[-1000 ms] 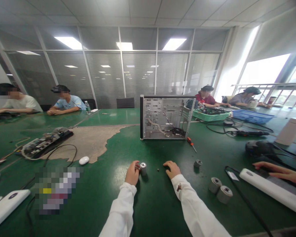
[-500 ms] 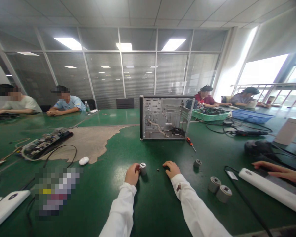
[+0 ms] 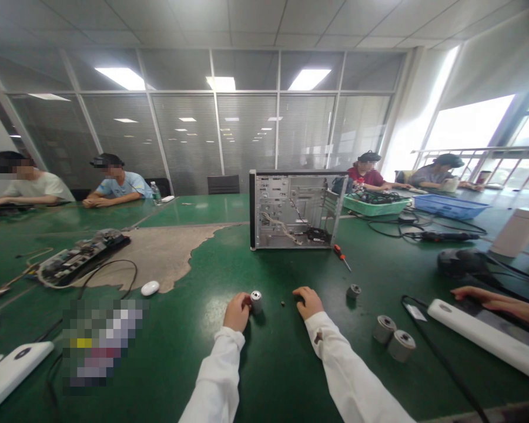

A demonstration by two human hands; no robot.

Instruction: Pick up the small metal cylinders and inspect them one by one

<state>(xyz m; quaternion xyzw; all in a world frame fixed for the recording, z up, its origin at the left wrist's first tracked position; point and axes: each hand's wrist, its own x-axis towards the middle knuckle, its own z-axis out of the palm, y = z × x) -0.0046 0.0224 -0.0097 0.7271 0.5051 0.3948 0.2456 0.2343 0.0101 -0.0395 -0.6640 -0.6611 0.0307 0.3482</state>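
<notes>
My left hand [image 3: 237, 311] rests on the green table, its fingers curled against the left side of a small silver motor [image 3: 256, 302]. The motor stands upright, with a dark hole in its top. To its right, a tiny dark part [image 3: 283, 304] lies between my two hands; its kind is too small to tell. My right hand [image 3: 309, 303] lies on the table beyond that part, fingers apart and holding nothing. Further right stand a smaller grey motor [image 3: 353, 291] and two larger motors side by side, the near one [image 3: 402, 345] and the far one [image 3: 385, 329].
An open computer case [image 3: 297, 211] stands ahead, with an orange-handled screwdriver [image 3: 342, 257] by its right corner. A white power strip [image 3: 485, 341] and a co-worker's hand [image 3: 489, 298] are at right. A circuit board assembly [image 3: 86, 258] lies left. Other people sit across the table.
</notes>
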